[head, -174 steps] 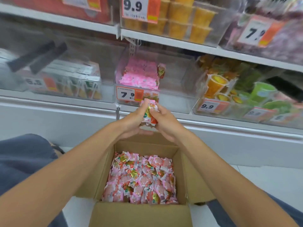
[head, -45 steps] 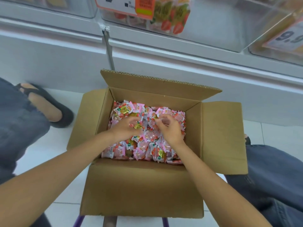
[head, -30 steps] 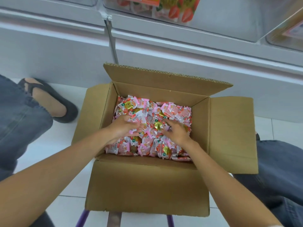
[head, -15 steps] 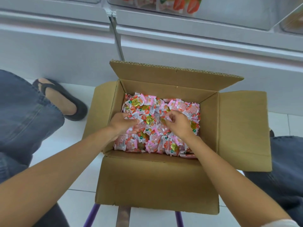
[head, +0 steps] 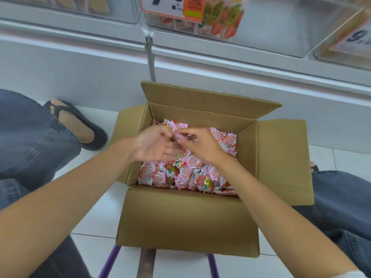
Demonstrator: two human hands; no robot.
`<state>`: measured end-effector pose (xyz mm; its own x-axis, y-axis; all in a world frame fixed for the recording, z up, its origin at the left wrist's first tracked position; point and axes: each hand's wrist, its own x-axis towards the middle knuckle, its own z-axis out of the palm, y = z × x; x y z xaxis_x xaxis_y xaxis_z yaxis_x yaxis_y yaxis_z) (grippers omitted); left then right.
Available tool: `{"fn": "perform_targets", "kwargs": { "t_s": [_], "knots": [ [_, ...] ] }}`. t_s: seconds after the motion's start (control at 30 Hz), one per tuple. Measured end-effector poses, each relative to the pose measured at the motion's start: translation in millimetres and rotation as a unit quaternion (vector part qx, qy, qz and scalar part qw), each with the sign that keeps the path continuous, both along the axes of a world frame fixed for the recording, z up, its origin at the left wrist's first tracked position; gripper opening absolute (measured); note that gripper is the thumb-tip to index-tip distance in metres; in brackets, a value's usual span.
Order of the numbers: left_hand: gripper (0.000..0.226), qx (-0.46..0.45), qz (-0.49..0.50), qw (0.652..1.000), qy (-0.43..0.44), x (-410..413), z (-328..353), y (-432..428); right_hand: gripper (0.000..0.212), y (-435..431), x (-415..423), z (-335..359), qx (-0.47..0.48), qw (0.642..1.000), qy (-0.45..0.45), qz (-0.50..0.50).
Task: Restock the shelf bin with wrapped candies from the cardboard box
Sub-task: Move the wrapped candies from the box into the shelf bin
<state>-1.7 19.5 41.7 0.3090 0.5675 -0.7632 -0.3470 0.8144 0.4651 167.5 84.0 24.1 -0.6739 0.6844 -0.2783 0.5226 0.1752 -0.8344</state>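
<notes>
The floor [head: 94, 223] was glossy white tile with thin grout lines, and behind it ran a smooth pale shelf base [head: 80, 63]. Above that sat the clear, hard-walled shelf bin [head: 271, 31], a white-and-orange price tag [head: 170, 7] on its front and a few strawberry-printed packs inside. The cardboard box [head: 186, 221], matte brown with corrugated edges, stood open with its flaps spread, over two purple tubes [head: 109, 261] that showed beneath it. It held a heap of crinkly pink-and-red wrapped candies [head: 190, 177], small and pillow-shaped. Above the heap the left hand [head: 156, 145] lay palm up with its fingers straight. The right hand [head: 204, 146], fingers curled, pinched a pink wrapper [head: 181, 135], blurred by motion. Faded denim knees [head: 30, 137] flanked the box, and a dark sandal [head: 90, 133] lay left.
</notes>
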Motion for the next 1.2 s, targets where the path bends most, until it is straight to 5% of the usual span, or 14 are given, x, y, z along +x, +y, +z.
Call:
{"fn": "perform_targets", "kwargs": {
  "t_s": [0.1,0.17,0.2,0.27,0.37,0.5,0.6,0.7,0.8,0.87,1.1,1.2],
  "knots": [
    [0.058,0.100,-0.174,0.944,0.260,-3,6,2,0.011,9,3,5,-0.031,0.999,0.013,-0.035],
    [0.081,0.146,-0.187,0.931,0.278,-5,0,1,0.011,10,1,6,-0.092,0.993,0.056,-0.045],
    [0.068,0.153,-0.182,0.933,0.271,-7,-3,0,0.002,8,-2,8,-0.126,0.988,0.073,-0.047],
    [0.032,0.164,-0.162,0.928,0.292,-10,-7,-4,0.035,9,-10,8,-0.178,0.979,0.084,-0.062],
    [0.027,0.152,-0.125,0.920,0.340,-24,-20,-8,0.031,11,-11,-9,-0.268,0.952,0.108,-0.102],
    [0.034,0.094,-0.027,0.964,0.247,-39,-29,-16,0.037,11,-8,-87,-0.157,0.975,-0.118,-0.103],
    [0.042,0.063,0.029,0.984,0.161,-44,-35,-22,0.050,-1,-18,-143,-0.059,0.955,-0.290,-0.035],
    [0.028,0.038,0.061,0.984,0.164,-48,-38,-22,0.041,-4,-28,-161,0.024,0.944,-0.321,-0.072],
    [0.012,0.015,0.112,0.980,0.163,-48,-37,-18,0.024,-1,-25,-151,-0.002,0.959,-0.277,-0.055],
    [0.022,0.007,0.138,0.979,0.150,-48,-33,-15,0.014,2,-19,-132,-0.047,0.976,-0.209,-0.044],
    [0.039,0.057,0.127,0.978,0.153,-48,-27,-10,0.025,32,-16,-20,-0.108,0.994,-0.023,-0.004],
    [0.026,0.041,0.095,0.991,0.086,-42,-20,-9,0.022,25,-37,1,-0.108,0.993,0.037,0.001]
  ]
}}
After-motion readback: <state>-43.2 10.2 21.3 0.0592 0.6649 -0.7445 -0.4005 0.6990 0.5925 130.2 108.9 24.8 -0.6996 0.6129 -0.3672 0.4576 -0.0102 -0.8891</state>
